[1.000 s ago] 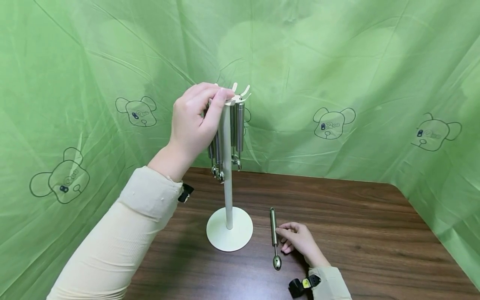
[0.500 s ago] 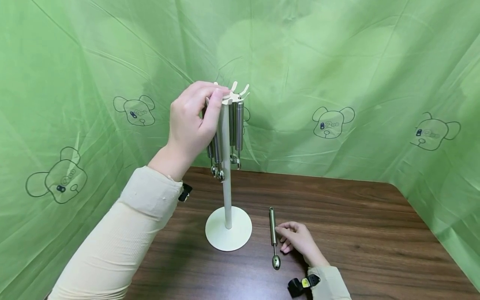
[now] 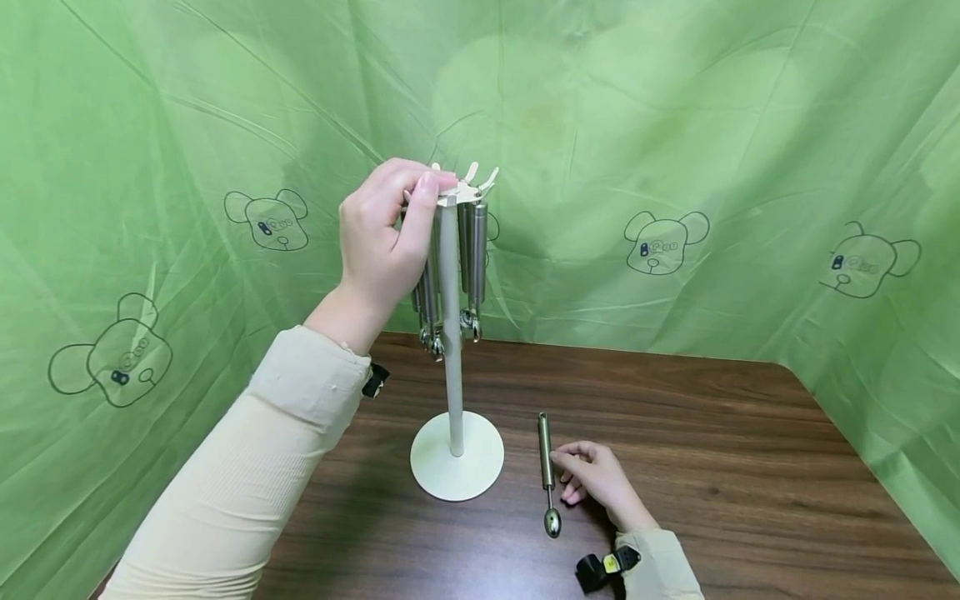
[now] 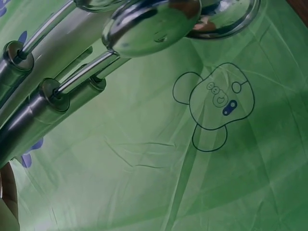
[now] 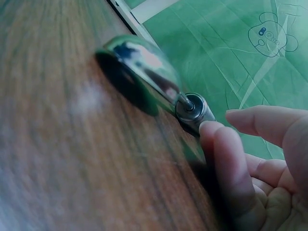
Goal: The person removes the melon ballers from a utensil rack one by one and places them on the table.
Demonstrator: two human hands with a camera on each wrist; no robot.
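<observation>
While the left hand (image 3: 382,229), 11 o'clock from the round base (image 3: 435,467), grips the top of the white stand (image 3: 453,383) with bent fingers, metal spoons (image 3: 477,254) hang from it. One loose spoon (image 3: 547,475) lies on the brown table (image 3: 712,433) at the base's 3 o'clock; at its 3 o'clock, the right hand (image 3: 596,482), fingers loosely bent, sits against the handle (image 3: 545,446) without grasping it.

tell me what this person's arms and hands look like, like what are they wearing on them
The left arm wears a long cream sleeve, lightly ribbed, with a wider cuff; part of a black wristband shows beside it. The right sleeve, also cream, has a black wrist device with a yellow patch. The left hand and right hand are gloveless.
</observation>
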